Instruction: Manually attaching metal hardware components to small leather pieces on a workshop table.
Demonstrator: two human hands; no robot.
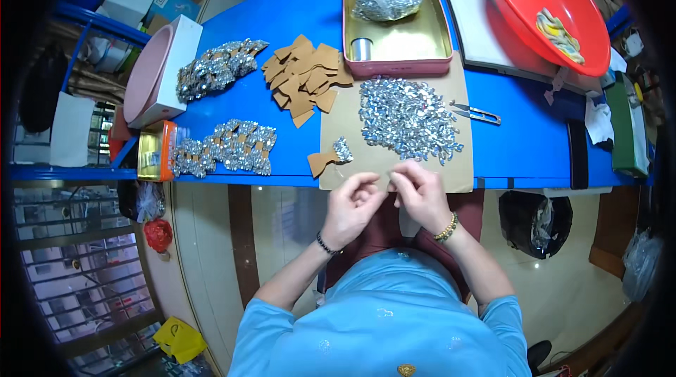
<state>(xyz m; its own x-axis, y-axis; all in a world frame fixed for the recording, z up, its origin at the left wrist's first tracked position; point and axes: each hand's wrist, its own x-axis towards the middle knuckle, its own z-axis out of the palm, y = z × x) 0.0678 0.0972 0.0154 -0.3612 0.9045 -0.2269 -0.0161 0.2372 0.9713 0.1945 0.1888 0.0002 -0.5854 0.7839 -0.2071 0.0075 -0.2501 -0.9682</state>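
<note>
My left hand (354, 206) and my right hand (420, 197) are close together at the table's front edge, fingertips pinched. Whatever they hold is too thin or small to make out. Just beyond them, a brown bow-shaped piece (322, 163) lies on a cardboard sheet (451, 176), one end covered with silver rhinestones. To its right spreads a heap of loose rhinestones (408, 120). Plain brown bow-shaped pieces (306, 78) are piled farther back on the left. Beside the heap lie small thread snips (477, 114).
Rhinestone-covered pieces form a near stack (243, 146) and a far stack (218, 71) on the left. A pink tin (401, 67) holds a thread spool (361, 49) and a bag of rhinestones (389, 0). A red basin (517, 18) stands at the back right, an orange tin (169, 155) at the left edge.
</note>
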